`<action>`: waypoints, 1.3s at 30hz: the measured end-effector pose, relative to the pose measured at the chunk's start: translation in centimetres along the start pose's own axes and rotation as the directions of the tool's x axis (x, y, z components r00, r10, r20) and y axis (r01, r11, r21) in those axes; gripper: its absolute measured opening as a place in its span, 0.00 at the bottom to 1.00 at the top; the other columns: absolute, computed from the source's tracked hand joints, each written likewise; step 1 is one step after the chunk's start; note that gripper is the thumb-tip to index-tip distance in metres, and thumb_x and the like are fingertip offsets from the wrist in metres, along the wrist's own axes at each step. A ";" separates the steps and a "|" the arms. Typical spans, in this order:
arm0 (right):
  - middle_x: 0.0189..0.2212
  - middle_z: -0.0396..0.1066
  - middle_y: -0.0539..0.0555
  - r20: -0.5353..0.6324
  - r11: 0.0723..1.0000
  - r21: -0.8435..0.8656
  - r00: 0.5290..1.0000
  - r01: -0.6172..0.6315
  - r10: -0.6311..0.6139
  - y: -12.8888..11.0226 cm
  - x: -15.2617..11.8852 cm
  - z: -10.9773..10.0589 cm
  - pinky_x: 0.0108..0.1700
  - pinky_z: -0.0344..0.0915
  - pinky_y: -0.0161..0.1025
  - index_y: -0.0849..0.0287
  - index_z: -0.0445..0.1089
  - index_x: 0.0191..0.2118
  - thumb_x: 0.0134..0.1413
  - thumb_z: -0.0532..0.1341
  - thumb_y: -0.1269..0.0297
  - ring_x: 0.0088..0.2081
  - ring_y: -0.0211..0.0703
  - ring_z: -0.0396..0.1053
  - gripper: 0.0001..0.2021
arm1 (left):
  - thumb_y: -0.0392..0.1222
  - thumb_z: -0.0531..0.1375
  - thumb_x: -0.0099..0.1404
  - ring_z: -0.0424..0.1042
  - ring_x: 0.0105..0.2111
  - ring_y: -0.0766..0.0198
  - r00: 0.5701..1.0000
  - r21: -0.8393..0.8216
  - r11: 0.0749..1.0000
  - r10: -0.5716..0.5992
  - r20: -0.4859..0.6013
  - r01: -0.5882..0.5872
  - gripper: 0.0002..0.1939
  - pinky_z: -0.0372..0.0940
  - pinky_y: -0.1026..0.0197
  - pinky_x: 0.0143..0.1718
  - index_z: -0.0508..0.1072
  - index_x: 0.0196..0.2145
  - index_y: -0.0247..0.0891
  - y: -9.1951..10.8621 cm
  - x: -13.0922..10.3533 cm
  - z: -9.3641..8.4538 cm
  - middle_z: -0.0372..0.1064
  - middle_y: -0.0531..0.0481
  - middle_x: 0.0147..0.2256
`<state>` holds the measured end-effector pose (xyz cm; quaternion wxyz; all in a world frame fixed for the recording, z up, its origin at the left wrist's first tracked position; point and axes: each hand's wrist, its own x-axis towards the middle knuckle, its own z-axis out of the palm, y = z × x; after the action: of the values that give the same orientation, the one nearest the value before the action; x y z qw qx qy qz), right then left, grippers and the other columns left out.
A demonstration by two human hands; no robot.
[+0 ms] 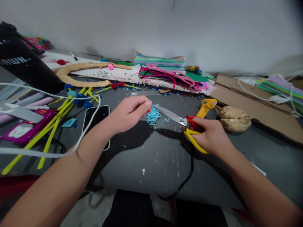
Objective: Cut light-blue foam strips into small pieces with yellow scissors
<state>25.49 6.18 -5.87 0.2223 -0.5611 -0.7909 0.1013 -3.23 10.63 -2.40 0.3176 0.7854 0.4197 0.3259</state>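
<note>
My right hand (208,134) is closed round the red and yellow handles of a pair of scissors (174,116). The blades look closed and point left, with their tip at a small heap of light blue cut pieces (153,115) on the grey table (146,167). Just left of the heap, my left hand (132,112) is held with thumb and fingertips pinched together. Whatever is between those fingertips, if anything, is too small to make out. Beneath my left forearm lies a phone (97,116), partly covered.
A yellow glue gun (205,107) and a brown lumpy object (234,119) lie right of the scissors, near cardboard (255,104). Yellow stems (53,126), a white cable (78,143) and a black bottle (28,63) are at left. Pink pipe cleaners (165,74) lie behind.
</note>
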 end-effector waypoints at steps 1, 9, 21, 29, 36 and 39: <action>0.20 0.61 0.48 -0.008 1.000 -0.011 1.000 0.000 0.000 0.0 0.0 0.0 0.27 0.55 0.35 0.57 0.65 0.25 0.47 0.62 0.63 0.23 0.37 0.57 0.07 | 0.45 0.51 0.71 0.61 0.25 0.68 1.000 -0.004 1.000 -0.001 0.000 0.001 0.17 0.57 0.65 0.27 0.65 0.25 0.37 0.0 0.0 0.0 0.62 0.53 0.24; 0.20 0.59 0.46 -0.004 0.998 0.049 0.999 -0.038 0.039 -0.2 0.1 -0.2 0.26 0.55 0.34 0.56 0.62 0.26 0.46 0.64 0.62 0.23 0.36 0.55 0.09 | 0.45 0.50 0.72 0.60 0.25 0.68 1.000 -0.030 1.000 -0.003 0.014 0.004 0.18 0.56 0.64 0.28 0.62 0.24 0.37 0.1 0.0 0.0 0.60 0.54 0.23; 0.21 0.62 0.48 0.022 0.998 0.069 1.000 -0.011 0.010 -0.1 0.0 0.0 0.28 0.57 0.35 0.56 0.61 0.25 0.47 0.63 0.64 0.24 0.37 0.58 0.09 | 0.46 0.51 0.72 0.62 0.25 0.68 1.000 -0.040 0.999 -0.020 -0.009 0.020 0.17 0.58 0.65 0.27 0.68 0.28 0.36 0.2 -0.1 0.1 0.64 0.53 0.24; 0.20 0.60 0.47 0.015 1.000 0.024 1.000 -0.012 0.012 -0.3 0.0 0.0 0.27 0.56 0.36 0.57 0.61 0.24 0.47 0.63 0.63 0.24 0.37 0.56 0.10 | 0.47 0.51 0.71 0.62 0.25 0.68 1.000 -0.055 0.998 -0.020 -0.006 0.020 0.18 0.59 0.65 0.26 0.68 0.27 0.36 0.0 -0.1 0.2 0.64 0.52 0.25; 0.18 0.57 0.46 0.023 0.995 0.071 0.998 -0.066 0.064 -0.3 0.1 -0.1 0.24 0.52 0.35 0.56 0.58 0.23 0.48 0.63 0.60 0.22 0.36 0.54 0.13 | 0.48 0.52 0.71 0.63 0.25 0.68 0.999 -0.067 0.997 -0.026 -0.020 0.025 0.18 0.60 0.65 0.26 0.70 0.29 0.35 0.0 -0.1 0.2 0.66 0.51 0.25; 0.19 0.57 0.46 0.029 0.995 0.086 0.998 -0.057 0.054 -0.4 0.0 -0.1 0.24 0.52 0.34 0.56 0.58 0.23 0.47 0.63 0.62 0.23 0.36 0.54 0.12 | 0.49 0.52 0.71 0.63 0.25 0.68 0.999 -0.058 0.998 -0.031 -0.030 0.029 0.18 0.60 0.65 0.26 0.70 0.29 0.35 0.1 -0.1 0.2 0.65 0.51 0.25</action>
<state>25.20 6.07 -5.63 0.2332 -0.5714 -0.7727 0.1490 -3.06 10.46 -2.45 0.3384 0.7645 0.4268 0.3448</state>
